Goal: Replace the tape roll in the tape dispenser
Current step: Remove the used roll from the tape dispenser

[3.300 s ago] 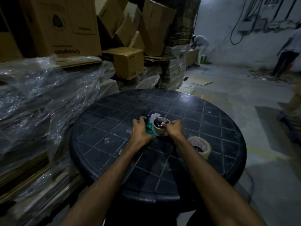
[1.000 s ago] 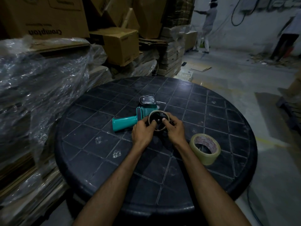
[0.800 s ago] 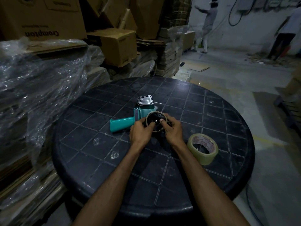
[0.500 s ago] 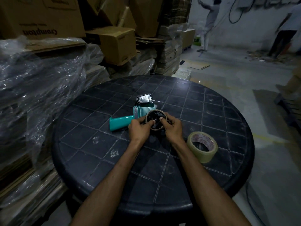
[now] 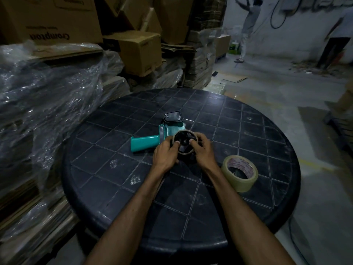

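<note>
A teal tape dispenser (image 5: 145, 143) lies on its side on the round dark table (image 5: 114, 180), handle pointing left. An empty cardboard tape core (image 5: 183, 134) sits on its black spool wheel. My left hand (image 5: 165, 154) grips the core's left side, thumb on the rim. My right hand (image 5: 202, 151) grips its right side, fingers curled over the rim. A full roll of clear tape (image 5: 240, 175) stands on the table to the right of my right wrist, apart from both hands.
Plastic-wrapped cardboard stacks (image 5: 44, 96) crowd the table's left side. Cardboard boxes (image 5: 139, 52) are piled behind. Concrete floor lies to the right, and two people (image 5: 248, 29) stand at the far wall.
Both hands stay on the empty core at the dispenser's wheel, fingers shifting slightly around its rim. The camera view has drifted a little. The full roll has not moved.
</note>
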